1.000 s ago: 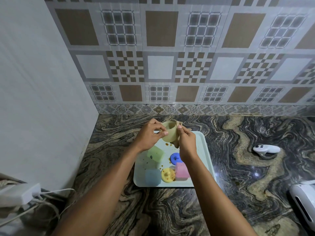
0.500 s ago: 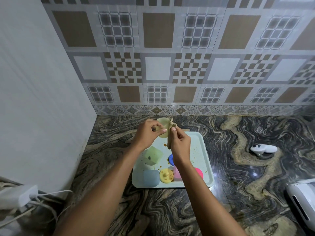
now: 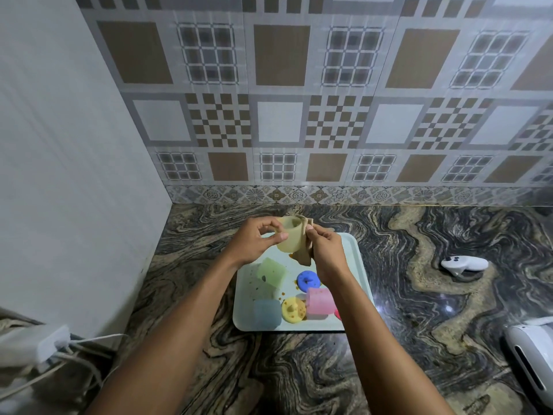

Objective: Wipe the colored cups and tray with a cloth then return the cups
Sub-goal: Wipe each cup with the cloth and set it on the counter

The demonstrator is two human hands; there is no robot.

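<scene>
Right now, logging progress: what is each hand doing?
Left hand: closed on the yellow cup, held above the tray.
Right hand: closed on the cloth, against the cup.

Pale mint tray speckled brown; cups pale yellow, green, light blue, pink. Worktop swirls black and tan; wall tiles checker brown, grey, white.

Glossy veined stone counter; smooth pale plastic tray; translucent matt plastic cups, pale yellow cup; soft beige cloth; glazed wall tiles.
</scene>
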